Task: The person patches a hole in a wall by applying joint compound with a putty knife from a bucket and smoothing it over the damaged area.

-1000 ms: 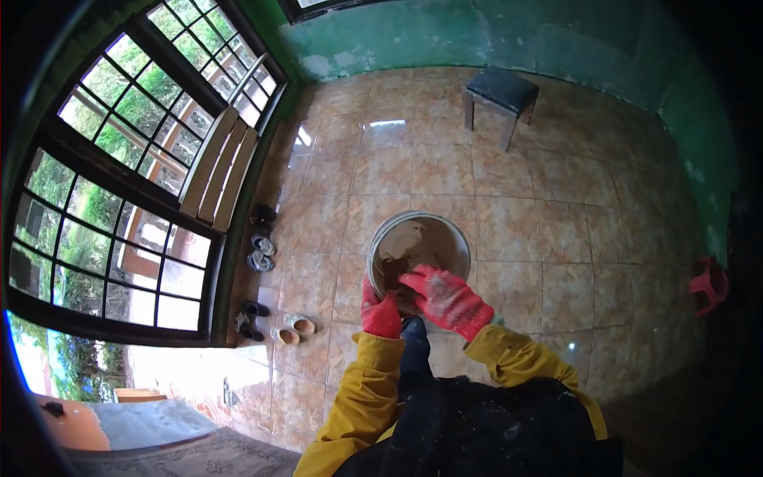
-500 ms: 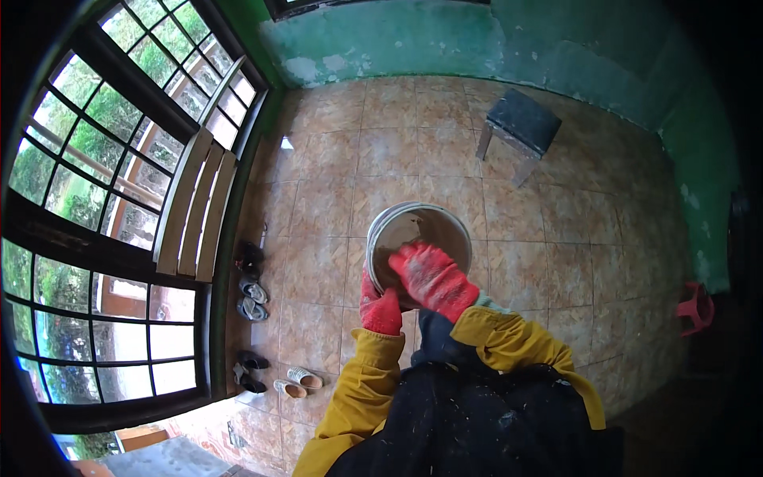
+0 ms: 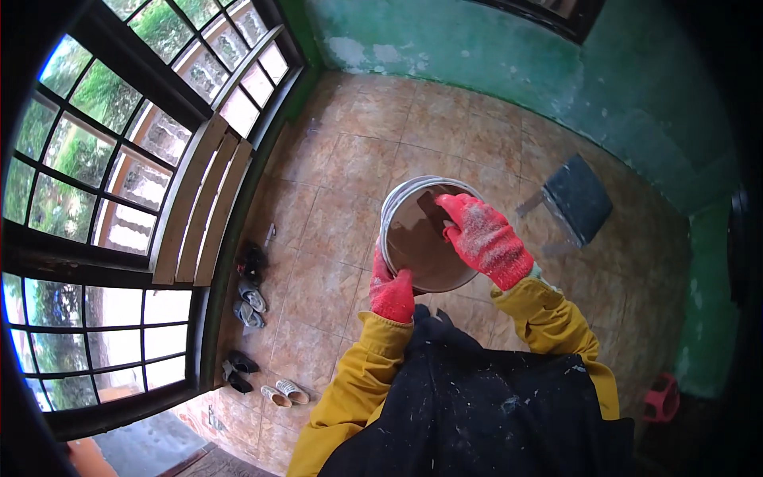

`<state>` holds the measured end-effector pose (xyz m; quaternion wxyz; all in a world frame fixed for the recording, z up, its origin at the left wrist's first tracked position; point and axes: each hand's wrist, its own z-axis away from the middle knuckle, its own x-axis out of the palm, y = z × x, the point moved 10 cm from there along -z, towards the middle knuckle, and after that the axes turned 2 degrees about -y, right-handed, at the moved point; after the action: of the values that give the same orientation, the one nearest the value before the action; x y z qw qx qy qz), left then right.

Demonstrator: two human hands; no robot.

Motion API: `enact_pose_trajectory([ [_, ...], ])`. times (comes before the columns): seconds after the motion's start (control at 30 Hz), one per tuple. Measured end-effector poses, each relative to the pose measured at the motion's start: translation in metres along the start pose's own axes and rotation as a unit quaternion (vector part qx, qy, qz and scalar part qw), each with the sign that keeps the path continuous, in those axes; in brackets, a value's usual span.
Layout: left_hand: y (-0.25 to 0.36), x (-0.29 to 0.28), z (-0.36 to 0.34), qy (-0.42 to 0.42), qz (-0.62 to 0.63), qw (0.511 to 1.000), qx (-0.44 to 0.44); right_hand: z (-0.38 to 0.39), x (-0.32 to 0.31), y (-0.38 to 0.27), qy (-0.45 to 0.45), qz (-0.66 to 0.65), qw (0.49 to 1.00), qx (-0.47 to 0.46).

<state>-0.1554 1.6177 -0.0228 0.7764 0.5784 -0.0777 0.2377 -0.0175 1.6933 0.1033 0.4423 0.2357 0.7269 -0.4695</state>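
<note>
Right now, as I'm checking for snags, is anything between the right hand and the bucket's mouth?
Nothing visible: the red-gloved right hand reaches over the open bucket from the right; the left hand holds its lower left, not between them.

Room: this is looking like a living space in a home.
Walls: green paint (image 3: 477,60) is flaking into pale patches.
Floor: mottled brown tiles (image 3: 318,270) are covering it wall to wall.
Windows: dark-framed small panes (image 3: 95,175) are lining the floor's left edge, showing greenery (image 3: 87,99) outside.
Shoes: several pairs, grey (image 3: 253,296), dark (image 3: 242,362) and pale (image 3: 292,391), are resting along that left edge.
Stools: a dark stool (image 3: 579,199) is standing toward the floor's far right corner; a red plastic one (image 3: 661,397) is sitting by its right edge.
</note>
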Motion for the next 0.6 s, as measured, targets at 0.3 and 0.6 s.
enact_pose_trajectory([
  [0.3,0.053,0.020,-0.199,-0.010,-0.011,0.999,-0.032,-0.186,-0.005,0.060,0.081,0.037,0.995,-0.042],
  [0.6,0.134,0.054,-0.382,-0.064,-0.111,0.992,0.007,-0.399,0.077,0.116,-0.184,-0.005,0.977,0.106],
])
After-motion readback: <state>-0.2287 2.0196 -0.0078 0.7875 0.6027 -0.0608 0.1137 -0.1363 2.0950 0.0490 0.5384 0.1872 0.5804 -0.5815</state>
